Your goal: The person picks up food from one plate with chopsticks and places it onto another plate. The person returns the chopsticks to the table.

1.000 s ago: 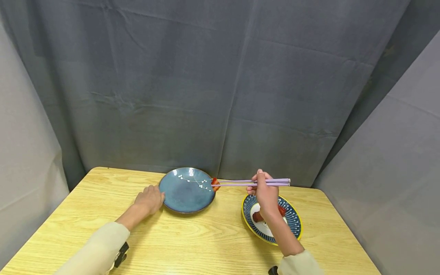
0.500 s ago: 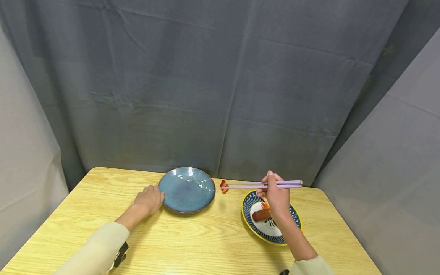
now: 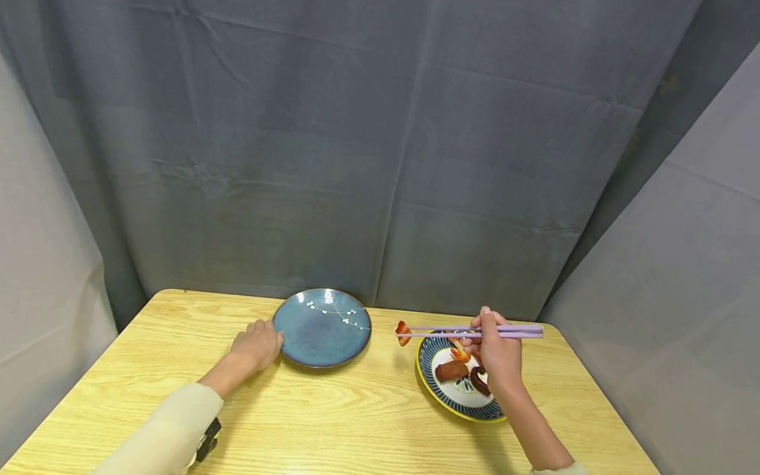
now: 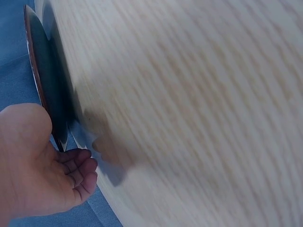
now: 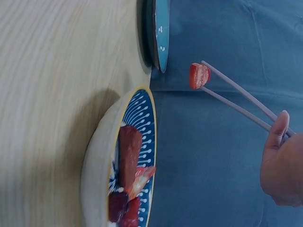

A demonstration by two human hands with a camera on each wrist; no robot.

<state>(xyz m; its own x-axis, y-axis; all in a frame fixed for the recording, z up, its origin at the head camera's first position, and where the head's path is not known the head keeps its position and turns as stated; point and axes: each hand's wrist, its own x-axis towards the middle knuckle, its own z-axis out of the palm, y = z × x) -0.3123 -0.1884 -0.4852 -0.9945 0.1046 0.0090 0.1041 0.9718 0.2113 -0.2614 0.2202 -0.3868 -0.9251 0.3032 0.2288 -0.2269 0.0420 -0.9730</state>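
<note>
My left hand (image 3: 256, 346) grips the left rim of a round blue plate (image 3: 317, 340) with a white blossom design; the left wrist view shows the thumb over the rim and fingers curled beneath. A pair of light purple chopsticks (image 3: 519, 332) is held in my right hand (image 3: 503, 363). Their tips pinch a small red piece of food (image 5: 199, 75) with pale streaks, up in the air between plate and bowl. Below the right hand stands a yellow-rimmed bowl (image 5: 97, 161) with a blue pattern inside. In it lie a brown roll-shaped piece (image 3: 452, 371), an orange-and-white piece (image 3: 460, 355) and a dark curved piece (image 3: 479, 381).
The wooden table (image 3: 332, 422) ends just behind the plate, against a grey curtain (image 3: 285, 165). Pale cloth hangs at both sides. Bare tabletop shows between plate and bowl and along the front.
My right hand has moved right and slightly nearer, carrying the chopsticks and the red piece away from the plate's right rim toward the bowl. The left hand and plate stay in place.
</note>
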